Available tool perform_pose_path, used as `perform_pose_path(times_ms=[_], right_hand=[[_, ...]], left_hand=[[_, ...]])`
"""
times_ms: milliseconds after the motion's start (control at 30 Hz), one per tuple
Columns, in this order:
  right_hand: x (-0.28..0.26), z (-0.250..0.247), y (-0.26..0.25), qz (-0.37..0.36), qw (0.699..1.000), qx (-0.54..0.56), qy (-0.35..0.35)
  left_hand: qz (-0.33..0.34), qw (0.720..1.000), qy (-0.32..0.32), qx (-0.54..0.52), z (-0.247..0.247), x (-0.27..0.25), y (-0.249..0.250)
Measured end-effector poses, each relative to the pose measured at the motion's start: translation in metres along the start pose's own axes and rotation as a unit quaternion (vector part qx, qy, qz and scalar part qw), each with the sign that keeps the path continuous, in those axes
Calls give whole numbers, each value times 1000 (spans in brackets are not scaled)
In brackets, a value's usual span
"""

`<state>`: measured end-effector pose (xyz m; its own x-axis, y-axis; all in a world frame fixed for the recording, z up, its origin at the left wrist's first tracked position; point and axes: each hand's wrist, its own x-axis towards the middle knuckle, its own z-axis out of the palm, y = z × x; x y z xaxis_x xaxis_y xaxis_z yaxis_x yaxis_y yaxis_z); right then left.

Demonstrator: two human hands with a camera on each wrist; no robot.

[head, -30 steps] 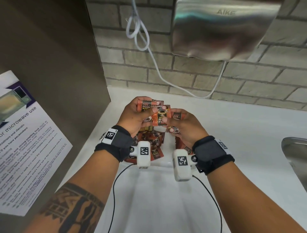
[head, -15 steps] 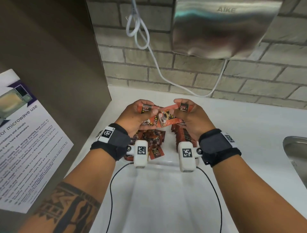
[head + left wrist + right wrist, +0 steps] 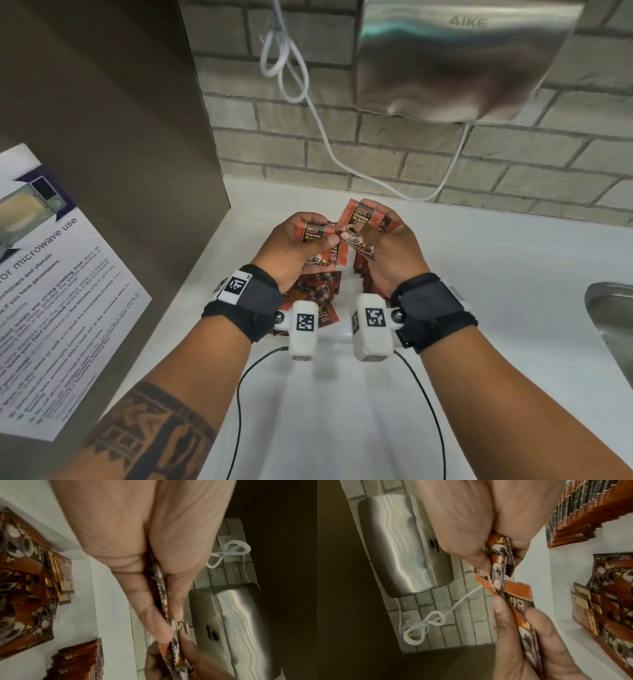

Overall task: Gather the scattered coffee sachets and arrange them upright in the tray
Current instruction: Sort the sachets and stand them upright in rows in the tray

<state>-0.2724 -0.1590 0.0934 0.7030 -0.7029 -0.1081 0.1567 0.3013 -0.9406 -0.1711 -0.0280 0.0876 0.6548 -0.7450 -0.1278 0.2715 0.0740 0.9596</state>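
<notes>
Shared pantry / break-room corner, prob. in an office or similar bldg. Landmark: steel "AIKE" hand dryer (image 3: 459, 61) on a grey brick wall (image 3: 308, 150). Below it, white tabletop (image 3: 496, 274). Left of the dryer, a looped white cable (image 3: 281, 58), then a brown cabinet side (image 3: 102, 120) w/ a printed "microwave use" notice (image 3: 51, 291). Below-right of the dryer, the edge of a steel sink (image 3: 613, 315).

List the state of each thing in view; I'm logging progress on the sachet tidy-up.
Left hand: pinches sachets.
Right hand: pinches other sachets.
Row of sachets: upright in tray.
Loose sachets: lying jumbled in tray.
Cable: looped, hanging.
Hand dryer: wall-mounted.
</notes>
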Motion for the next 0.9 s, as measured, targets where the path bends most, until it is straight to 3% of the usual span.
perform_pose_path(times_ms=[167, 267, 333, 433, 567, 667, 833, 900], right_hand=[[0, -7, -16, 3, 999, 51, -9], [-2, -6, -13, -2, 999, -48, -24], [-6, -3, -8, 6, 991, -116, -69], [-8, 1, -4, 15, 985, -126, -116], [-1, 2, 0, 0, 986, -132, -97], [3, -2, 3, -1, 990, -117, -82], [2, -3, 5, -6, 989, -118, -93], [3, -2, 5, -9, 990, -109, -93]], left_hand=[[16, 1000, 22, 10, -7, 1, -2], [23, 999, 31, 6, -6, 0, 0], [27, 999, 31, 8, -4, 0, 1], [30, 999, 27, 18, 1, 2, 1], [15, 999, 29, 6, 2, 5, 1], [-15, 996, -21, -87, -2, 5, 3], [19, 999, -29, 6, -1, 6, -4], [22, 1000, -20, -8, 0, 5, -4]])
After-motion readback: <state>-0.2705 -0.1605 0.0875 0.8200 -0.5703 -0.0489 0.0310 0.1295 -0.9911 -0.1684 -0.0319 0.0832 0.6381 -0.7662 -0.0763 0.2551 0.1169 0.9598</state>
